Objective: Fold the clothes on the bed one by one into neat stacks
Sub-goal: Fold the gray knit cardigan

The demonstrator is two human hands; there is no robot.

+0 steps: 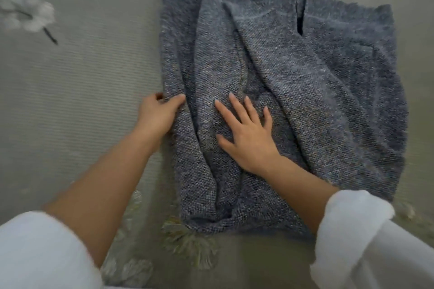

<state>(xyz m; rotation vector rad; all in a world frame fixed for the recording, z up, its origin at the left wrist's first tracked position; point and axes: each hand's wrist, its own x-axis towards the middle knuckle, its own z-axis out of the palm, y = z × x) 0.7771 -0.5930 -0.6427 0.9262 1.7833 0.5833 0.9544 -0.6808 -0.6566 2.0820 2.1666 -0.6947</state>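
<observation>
**Knitwear pinned and gathered for its next fold**

Blue-grey and loosely woven, the knit garment (305, 91) lies spread on the bed (82, 89), filling the view from the centre out toward 3 o'clock. Long ridges of slack cloth run from 12 to 6 o'clock. A short slit (301, 16) shows near its far edge at about 1 o'clock; which kind of garment it is cannot be told.

The left hand (157, 115) sits at the garment's 9 o'clock edge, thumb over the cloth and fingers curled round the border, pinching it. That hold looks meant to lift or draw this side across. The right hand (246, 138) lies flat in the middle, fingers straight and spread, grasping nothing. Its palm presses the knit down, most likely to keep the body from sliding while the edge moves.

Judging by the wrinkles, the fold is only begun, and no finished stack is in sight. Heavy, stretchy knit like this may drag and bunch, so smoothing the ridges seems wise.

White sleeves (352, 218) are rolled back on both forearms. Pale flower prints (30, 14) mark the bedcover at 10 o'clock.
</observation>
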